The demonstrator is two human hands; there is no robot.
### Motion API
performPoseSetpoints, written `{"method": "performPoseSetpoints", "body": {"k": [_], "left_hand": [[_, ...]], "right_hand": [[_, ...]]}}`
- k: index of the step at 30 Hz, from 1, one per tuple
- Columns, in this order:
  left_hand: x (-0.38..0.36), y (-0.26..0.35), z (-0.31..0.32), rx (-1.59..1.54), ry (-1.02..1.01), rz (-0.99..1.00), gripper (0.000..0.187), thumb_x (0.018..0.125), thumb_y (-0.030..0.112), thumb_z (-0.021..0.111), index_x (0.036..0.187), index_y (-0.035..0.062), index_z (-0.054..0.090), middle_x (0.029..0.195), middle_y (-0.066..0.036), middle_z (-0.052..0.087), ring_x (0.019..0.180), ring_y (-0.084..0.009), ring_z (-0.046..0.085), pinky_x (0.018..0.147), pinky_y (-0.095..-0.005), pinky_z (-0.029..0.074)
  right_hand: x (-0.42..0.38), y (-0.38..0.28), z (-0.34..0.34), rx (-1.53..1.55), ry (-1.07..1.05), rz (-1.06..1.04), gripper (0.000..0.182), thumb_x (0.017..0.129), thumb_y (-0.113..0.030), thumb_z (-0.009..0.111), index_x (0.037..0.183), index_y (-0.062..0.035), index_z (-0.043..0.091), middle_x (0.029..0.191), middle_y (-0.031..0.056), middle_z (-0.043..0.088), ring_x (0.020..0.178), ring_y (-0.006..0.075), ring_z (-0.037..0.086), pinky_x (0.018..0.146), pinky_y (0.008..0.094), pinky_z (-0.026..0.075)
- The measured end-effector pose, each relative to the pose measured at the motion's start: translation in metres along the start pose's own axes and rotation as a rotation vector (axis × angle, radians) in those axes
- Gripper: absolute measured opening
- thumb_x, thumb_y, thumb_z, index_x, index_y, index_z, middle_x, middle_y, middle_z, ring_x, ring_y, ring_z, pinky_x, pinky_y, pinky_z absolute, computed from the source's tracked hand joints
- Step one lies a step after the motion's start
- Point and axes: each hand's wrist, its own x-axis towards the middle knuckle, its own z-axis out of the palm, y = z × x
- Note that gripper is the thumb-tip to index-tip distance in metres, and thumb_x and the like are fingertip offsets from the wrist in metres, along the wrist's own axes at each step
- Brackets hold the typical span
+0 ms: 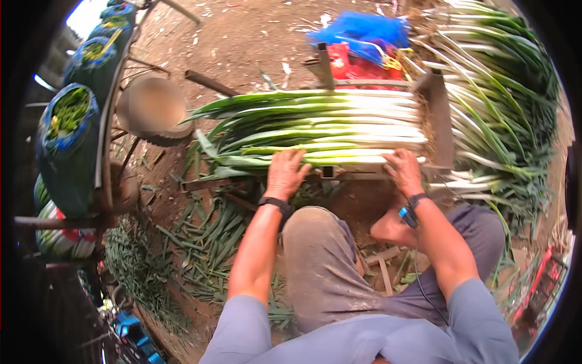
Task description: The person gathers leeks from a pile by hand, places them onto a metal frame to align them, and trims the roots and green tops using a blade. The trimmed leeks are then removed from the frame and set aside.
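Long leeks lie side by side in a wooden rack, white ends to the right and green leaves to the left. Along its near edge, my left hand curls its fingers over the green part of the closest leek. My right hand grips the same leek close to its white root end, thumb and fingers bent around it. The undersides of both hands are hidden. Dry roots gather against the rack's right end board.
A big pile of leeks lies at right. Blue netting and a red bag sit behind the rack. A round stool and filled bags stand at left. Cut leaves litter the ground.
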Motion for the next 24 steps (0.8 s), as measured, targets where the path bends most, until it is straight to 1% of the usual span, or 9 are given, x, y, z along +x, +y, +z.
{"method": "performPoseSetpoints", "body": {"k": [6,10,12,14,15,17,20,22,24], "left_hand": [[-0.02,0.006,0.029,0.037,0.258,0.0,0.039,0.088,0.03,0.069,0.122,0.0129,0.064,0.12,-0.014,0.059,0.113,-0.0346,0.054,0.1,-0.0486,0.042],[-0.014,0.005,0.006,-0.029,-0.077,-0.133,0.046,0.087,0.038,0.071,0.121,0.0081,0.069,0.133,-0.019,0.06,0.127,-0.0371,0.052,0.109,-0.0472,0.041],[-0.007,-0.017,0.008,-0.346,-0.165,-0.226,0.045,0.09,0.033,0.069,0.127,0.0075,0.067,0.137,-0.02,0.058,0.132,-0.0337,0.05,0.113,-0.0432,0.038],[0.012,-0.014,-0.028,-0.731,-0.148,-0.397,0.04,0.099,0.029,0.062,0.13,0.0034,0.064,0.13,-0.013,0.065,0.125,-0.025,0.057,0.108,-0.0364,0.042],[0.017,-0.015,-0.042,-0.833,-0.099,-0.373,0.041,0.102,0.032,0.059,0.13,0.0021,0.063,0.129,-0.013,0.066,0.121,-0.0219,0.059,0.107,-0.0357,0.043],[0.037,0.01,-0.088,-1.048,-0.198,-0.433,0.04,0.103,0.033,0.058,0.128,0.0012,0.064,0.121,-0.01,0.068,0.114,-0.0185,0.062,0.101,-0.0324,0.046],[0.055,0.068,-0.139,-1.009,-0.384,-0.172,0.037,0.103,0.028,0.058,0.125,-0.0012,0.064,0.117,-0.008,0.069,0.109,-0.0172,0.064,0.095,-0.0298,0.048],[0.059,0.103,-0.143,-0.747,-0.411,-0.034,0.035,0.097,0.029,0.064,0.119,0.002,0.068,0.112,-0.011,0.071,0.104,-0.0228,0.066,0.092,-0.0327,0.05],[0.062,0.123,-0.128,-0.488,-0.453,0.029,0.031,0.094,0.03,0.066,0.112,0.0052,0.072,0.11,-0.016,0.07,0.103,-0.0288,0.067,0.09,-0.0369,0.051]], "right_hand": [[0.006,-0.002,0.002,0.024,-0.004,0.044,0.035,0.076,-0.015,0.078,0.111,-0.0228,0.075,0.102,0.0076,0.061,0.101,0.0285,0.058,0.089,0.0426,0.048],[0.001,0.006,0.01,0.141,0.028,0.025,0.032,0.079,-0.021,0.071,0.11,-0.0139,0.074,0.097,0.014,0.065,0.097,0.0338,0.061,0.086,0.0464,0.051],[0.006,-0.002,0.0,0.109,-0.046,0.134,0.027,0.076,-0.023,0.063,0.097,-0.0092,0.074,0.1,0.0207,0.066,0.102,0.0354,0.062,0.088,0.0483,0.051],[0.013,-0.008,-0.008,-0.004,-0.079,0.08,0.025,0.074,-0.025,0.065,0.09,-0.0101,0.076,0.088,0.0217,0.069,0.089,0.0387,0.067,0.083,0.0509,0.054],[0.013,-0.01,-0.006,-0.027,0.117,-0.025,0.029,0.076,-0.028,0.066,0.097,-0.0115,0.077,0.088,0.0211,0.07,0.088,0.0394,0.068,0.083,0.0518,0.054],[0.041,-0.03,-0.054,0.168,-0.25,0.119,0.035,0.081,-0.033,0.066,0.108,-0.0135,0.075,0.103,0.0215,0.071,0.1,0.0381,0.067,0.089,0.0496,0.053],[0.07,-0.046,-0.15,0.426,-0.246,0.033,0.041,0.09,-0.039,0.061,0.122,-0.0123,0.069,0.117,0.018,0.069,0.107,0.037,0.065,0.093,0.0449,0.051],[0.081,-0.024,-0.198,0.427,-0.216,-0.047,0.038,0.095,-0.037,0.057,0.118,-0.0099,0.07,0.112,0.0178,0.071,0.105,0.0361,0.066,0.092,0.0427,0.052],[0.073,0.012,-0.238,0.321,-0.171,0.078,0.038,0.096,-0.037,0.057,0.114,-0.0068,0.071,0.106,0.0165,0.072,0.099,0.033,0.068,0.09,0.0403,0.052]]}}
